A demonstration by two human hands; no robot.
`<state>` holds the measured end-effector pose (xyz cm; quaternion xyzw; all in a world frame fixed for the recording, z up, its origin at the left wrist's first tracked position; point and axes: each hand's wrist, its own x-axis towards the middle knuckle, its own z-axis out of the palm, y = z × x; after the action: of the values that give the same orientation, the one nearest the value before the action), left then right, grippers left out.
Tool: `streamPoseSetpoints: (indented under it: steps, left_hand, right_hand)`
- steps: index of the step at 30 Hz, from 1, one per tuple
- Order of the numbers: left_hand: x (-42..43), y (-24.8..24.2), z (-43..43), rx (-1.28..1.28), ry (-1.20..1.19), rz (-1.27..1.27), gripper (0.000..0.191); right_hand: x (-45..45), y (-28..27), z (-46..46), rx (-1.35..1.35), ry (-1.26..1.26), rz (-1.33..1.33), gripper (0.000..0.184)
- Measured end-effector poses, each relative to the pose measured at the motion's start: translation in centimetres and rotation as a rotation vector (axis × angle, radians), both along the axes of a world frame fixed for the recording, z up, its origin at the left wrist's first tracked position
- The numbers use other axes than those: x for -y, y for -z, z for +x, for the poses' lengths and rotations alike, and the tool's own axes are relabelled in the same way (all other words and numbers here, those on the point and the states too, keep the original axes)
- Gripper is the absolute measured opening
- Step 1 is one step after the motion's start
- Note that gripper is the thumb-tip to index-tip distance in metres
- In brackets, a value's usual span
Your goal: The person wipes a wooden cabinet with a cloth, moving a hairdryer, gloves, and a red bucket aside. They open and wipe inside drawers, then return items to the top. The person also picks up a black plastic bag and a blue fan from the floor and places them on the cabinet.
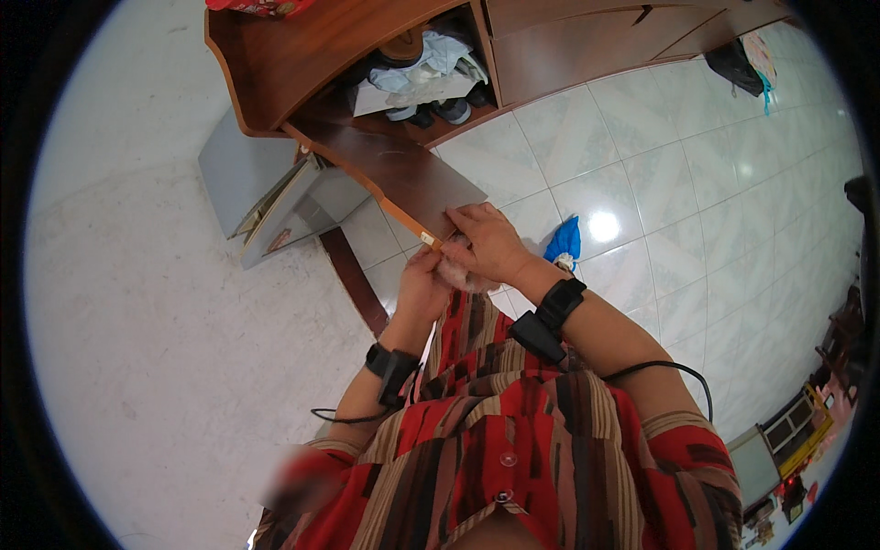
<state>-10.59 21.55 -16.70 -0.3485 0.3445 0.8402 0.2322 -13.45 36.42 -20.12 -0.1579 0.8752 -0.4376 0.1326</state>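
Both my hands are at the free end of an open wooden cabinet door [405, 172], which swings out from a shoe cabinet. My left hand [421, 285] is at the near side of the door's orange edge, its fingertips touching the edge. On the door's brown face rest the fingers of my right hand [491, 244], thumb bent towards the edge. A pale, crumpled, see-through wad [462, 265], perhaps plastic or cloth, lies between the hands; how each hand holds it is partly hidden. A small white piece [427, 238] sits on the door's edge beside my fingers.
Shoes [452, 110] and a white box [412, 93] with crumpled bags fill the open compartment. Grey panels [254, 179] lean by the white wall at left. A blue bag [564, 238] lies on the tiled floor beyond my right wrist; a black bag [735, 67] is farther right.
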Motion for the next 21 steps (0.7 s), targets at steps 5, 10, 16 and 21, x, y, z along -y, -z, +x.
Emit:
streamPoseSetpoints:
  steps: [5, 10, 16, 21]
  left_hand:
    - [1.6, -5.0, 0.5, -0.192, 0.114, -0.128, 0.029]
    - [4.8, -10.0, -0.9, -0.518, -0.016, -0.283, 0.036]
    - [5.5, -7.2, -10.7, -0.903, 0.322, -1.51, 0.031]
    - [5.0, -3.8, -10.8, -1.005, 0.66, -1.993, 0.026]
  right_hand:
    - [-0.8, -2.7, 0.1, -0.154, 0.015, -0.187, 0.071]
    - [-1.5, -4.1, -0.1, -0.095, -0.02, -0.358, 0.063]
    - [-2.2, -2.9, 0.5, -0.036, -0.071, -0.366, 0.052]
    - [-3.5, -0.5, 2.6, 0.208, 0.013, -0.408, 0.043]
